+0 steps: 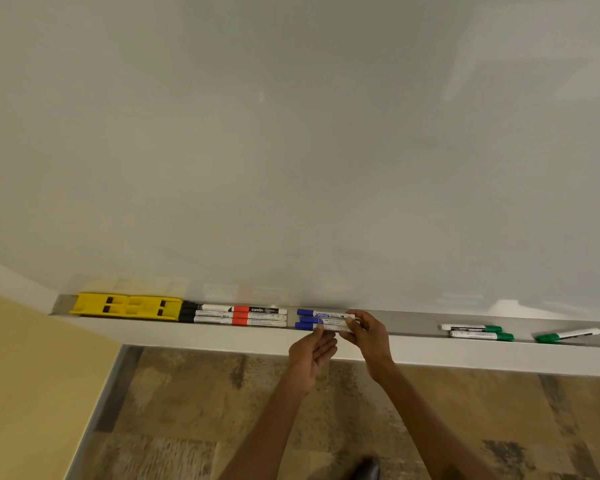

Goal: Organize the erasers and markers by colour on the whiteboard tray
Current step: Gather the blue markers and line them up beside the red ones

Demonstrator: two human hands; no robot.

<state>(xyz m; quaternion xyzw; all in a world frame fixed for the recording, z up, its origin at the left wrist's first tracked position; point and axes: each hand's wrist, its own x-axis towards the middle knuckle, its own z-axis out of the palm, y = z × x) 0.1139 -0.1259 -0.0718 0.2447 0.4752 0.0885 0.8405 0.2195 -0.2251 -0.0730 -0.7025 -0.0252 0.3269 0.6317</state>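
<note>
The whiteboard tray [413, 327] runs across the view below the board. Two yellow erasers [125, 305] lie end to end at its left end. Beside them sit three black-capped markers [215, 314], then red-capped markers [260, 316]. Three blue-capped markers [312, 319] lie stacked near the middle. My right hand [366, 336] grips the white ends of the blue markers. My left hand [314, 351] touches the front blue marker near its cap with the fingertips. Two green markers [478, 332] lie together further right, and a third green marker [568, 335] lies tilted beyond them.
The white board [291, 150] fills the upper view. A yellow wall [32, 375] stands at the left. Below the tray is a patterned brown floor [194, 410], with a dark shoe tip [368, 467] at the bottom.
</note>
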